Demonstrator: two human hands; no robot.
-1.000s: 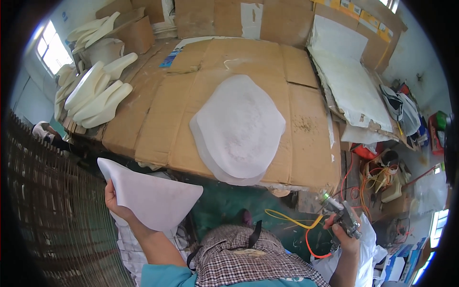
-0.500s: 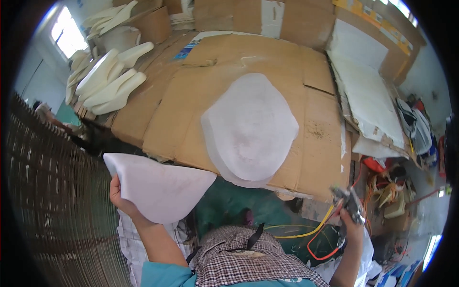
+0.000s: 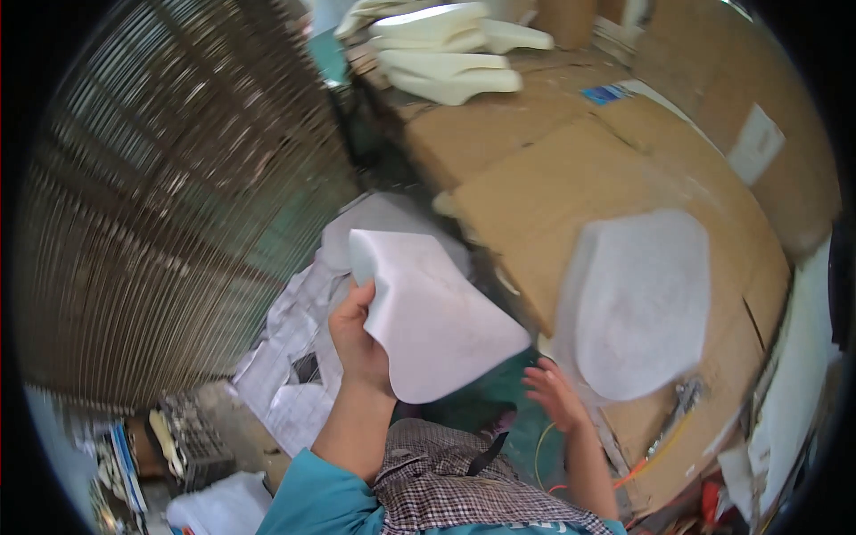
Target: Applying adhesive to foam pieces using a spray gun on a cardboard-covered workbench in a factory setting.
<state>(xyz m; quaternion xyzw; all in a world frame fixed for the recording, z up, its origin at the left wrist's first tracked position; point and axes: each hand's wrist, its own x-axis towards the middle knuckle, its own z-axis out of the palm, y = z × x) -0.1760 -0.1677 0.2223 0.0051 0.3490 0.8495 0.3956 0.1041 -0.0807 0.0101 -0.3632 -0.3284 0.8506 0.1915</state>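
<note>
My left hand (image 3: 358,334) grips the edge of a white curved foam pad (image 3: 443,316), its thumb over the rim. The pad hangs in front of me, wide and bent, with a smooth whitish face. Beyond its right corner, my right hand (image 3: 555,392) is empty, the fingers stretched out. A larger white rounded pad (image 3: 646,303) lies on the cardboard-covered table (image 3: 535,196). By its near edge rests a metal spray gun (image 3: 679,410) with an orange and yellow hose.
Left of me stands a tall slatted rack (image 3: 187,205). Below the held pad is a pile with whitish covering (image 3: 294,357). Several cream foam pieces (image 3: 455,76) are stacked at the table's far end. A dark crate (image 3: 198,437) sits at lower left.
My right hand has let go of the spray gun, which now lies on the table. The view has swung left, and the held pad is now over the whitish pile.
</note>
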